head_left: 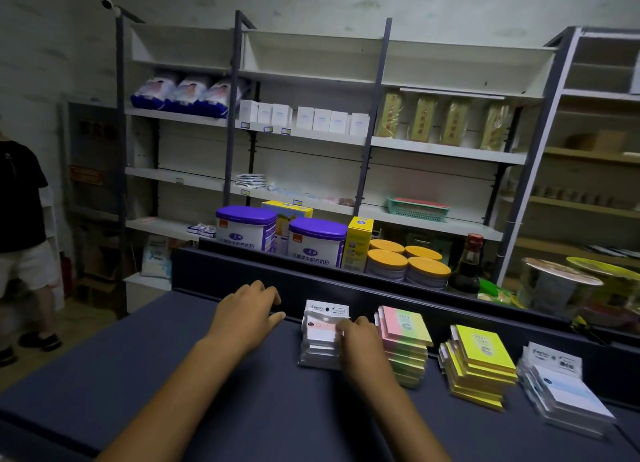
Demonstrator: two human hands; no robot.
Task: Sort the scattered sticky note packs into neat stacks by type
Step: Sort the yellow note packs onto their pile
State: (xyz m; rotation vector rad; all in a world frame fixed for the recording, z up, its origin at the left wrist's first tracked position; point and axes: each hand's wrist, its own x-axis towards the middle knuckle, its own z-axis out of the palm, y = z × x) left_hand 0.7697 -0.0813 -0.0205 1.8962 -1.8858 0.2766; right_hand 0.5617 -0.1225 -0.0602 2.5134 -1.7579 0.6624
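Four stacks of sticky note packs stand in a row on the dark blue counter, along its raised back ledge. Leftmost: stack of white packs in clear wrappers. Just right of it, touching or nearly so: stack of pink-and-green packs. Next, set apart by a gap: stack of yellow packs. Far right: stack of pale blue packs in clear wrappers, leaning slightly and fanned.

Right hand rests against the right side of the white stack, fingers curled onto its top pack. Motion blur at the fingertips; it looks like a pinch on the top pack's edge, but a firm grasp is not certain. Left hand lies palm down on the counter left of the white stack, fingers relaxed, holding nothing, not touching the stack.

Behind the ledge: two purple-lidded milk powder tins, a yellow carton, four orange-lidded tins, a dark sauce bottle. Wall shelving carries white boxes and gold packets. A person in a black shirt stands at the far left.
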